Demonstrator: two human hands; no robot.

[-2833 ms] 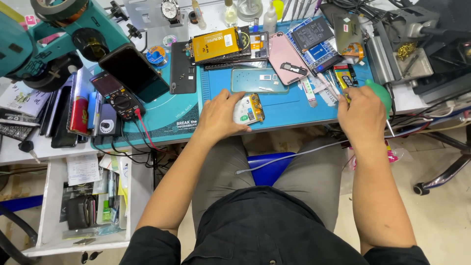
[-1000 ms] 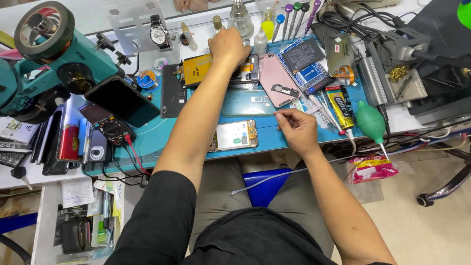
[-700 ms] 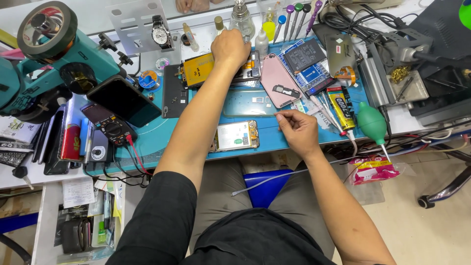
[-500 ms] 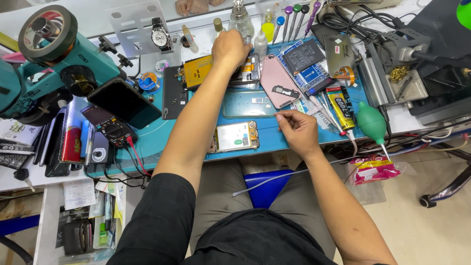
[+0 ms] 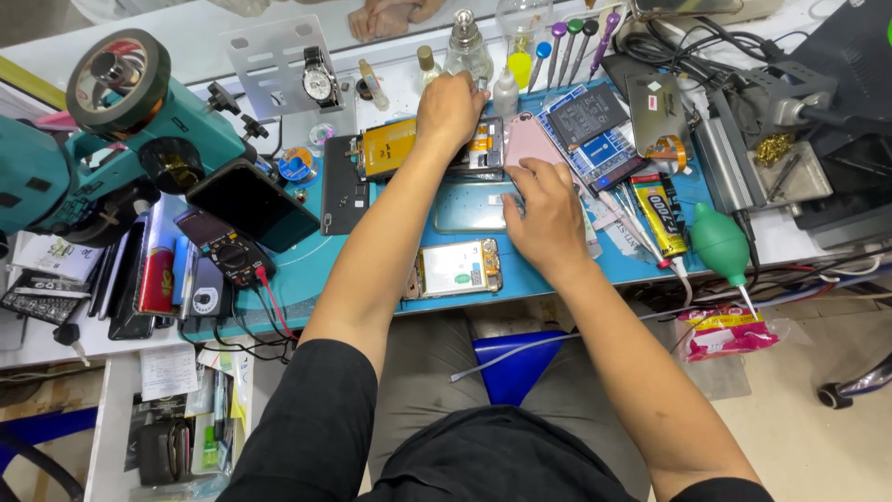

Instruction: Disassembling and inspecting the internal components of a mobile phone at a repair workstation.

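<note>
My left hand reaches to the far side of the blue work mat. Its fingers are curled over the top of an opened phone with a yellow battery, just below a glass bottle. What it grips is hidden. My right hand lies in the middle of the mat. Its fingertips touch the right edge of a teal phone panel, beside a pink back cover. An opened phone frame lies near the front edge, between my arms.
A teal machine with a tape roll stands at the left, next to a dark phone and a multimeter. A wristwatch, screwdrivers, a glue tube, a green blower bulb and cables crowd the back and right.
My right hand has moved from the mat's front right up to the teal panel in the middle. My left hand stays at the far side on the opened phone.
</note>
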